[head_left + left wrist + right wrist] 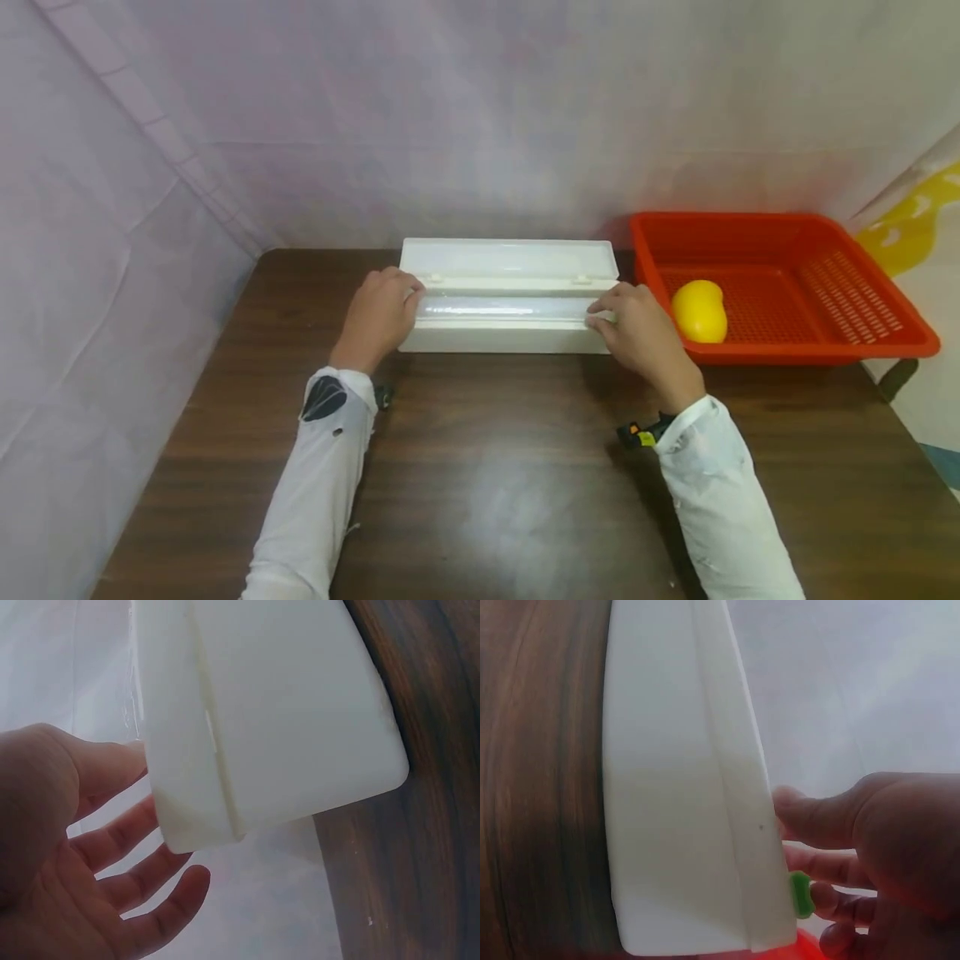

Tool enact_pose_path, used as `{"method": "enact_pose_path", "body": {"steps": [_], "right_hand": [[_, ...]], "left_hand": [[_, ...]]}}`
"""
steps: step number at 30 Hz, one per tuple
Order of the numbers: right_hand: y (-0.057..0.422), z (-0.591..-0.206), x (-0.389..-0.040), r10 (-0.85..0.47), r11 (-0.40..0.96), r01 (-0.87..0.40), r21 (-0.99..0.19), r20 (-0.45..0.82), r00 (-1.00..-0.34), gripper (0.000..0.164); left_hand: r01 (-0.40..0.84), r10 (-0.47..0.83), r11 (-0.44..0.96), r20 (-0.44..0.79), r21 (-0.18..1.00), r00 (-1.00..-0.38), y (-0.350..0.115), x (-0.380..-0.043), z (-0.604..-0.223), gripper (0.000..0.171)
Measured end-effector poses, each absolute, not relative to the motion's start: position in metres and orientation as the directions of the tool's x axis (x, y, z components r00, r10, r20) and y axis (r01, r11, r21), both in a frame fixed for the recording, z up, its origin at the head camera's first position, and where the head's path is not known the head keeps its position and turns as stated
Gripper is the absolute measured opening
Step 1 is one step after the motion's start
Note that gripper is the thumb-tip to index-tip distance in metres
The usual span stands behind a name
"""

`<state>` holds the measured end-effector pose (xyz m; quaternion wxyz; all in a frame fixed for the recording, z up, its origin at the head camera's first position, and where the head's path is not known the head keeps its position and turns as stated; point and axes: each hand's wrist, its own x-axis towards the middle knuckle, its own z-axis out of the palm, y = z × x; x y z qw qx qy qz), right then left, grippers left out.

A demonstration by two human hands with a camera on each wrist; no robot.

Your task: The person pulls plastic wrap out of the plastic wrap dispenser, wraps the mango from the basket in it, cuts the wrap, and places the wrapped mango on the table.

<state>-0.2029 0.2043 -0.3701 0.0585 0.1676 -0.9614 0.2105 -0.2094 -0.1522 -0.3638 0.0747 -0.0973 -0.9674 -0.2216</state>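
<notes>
A long white cling film dispenser lies across the table, its lid tipped back. Clear cling film on a roll stretches along the inside. At the left end my left hand pinches the film between thumb and fingers. My right hand does the same at the right end, thumb and fingertips right at the rim. A small green slider sits on the dispenser's edge beside the right fingers. From each wrist, the dispenser's front wall hides part of the fingertips.
A red plastic basket stands right of the dispenser, close to the right hand. Inside it lies a yellow mango-shaped fruit. Brown wooden tabletop extends in front, and a pale sheet hangs behind the table.
</notes>
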Motion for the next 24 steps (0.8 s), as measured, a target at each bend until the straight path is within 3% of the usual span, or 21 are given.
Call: {"method": "enact_pose_path", "body": {"steps": [8,24], "right_hand": [[0.198,-0.379,-0.204,-0.267,0.864,-0.333,-0.378,0.216,-0.939,0.016],[0.194,-0.387,-0.214,-0.177,0.875,-0.298,-0.382,0.321,-0.930,0.018]], "left_hand": [[0.232,0.167,0.884,0.189,0.407,-0.968,-0.155,-0.207,-0.364,0.025],[0.251,0.173,0.858,0.209,0.448,-0.963,-0.158,-0.209,-0.362,0.024]]}}
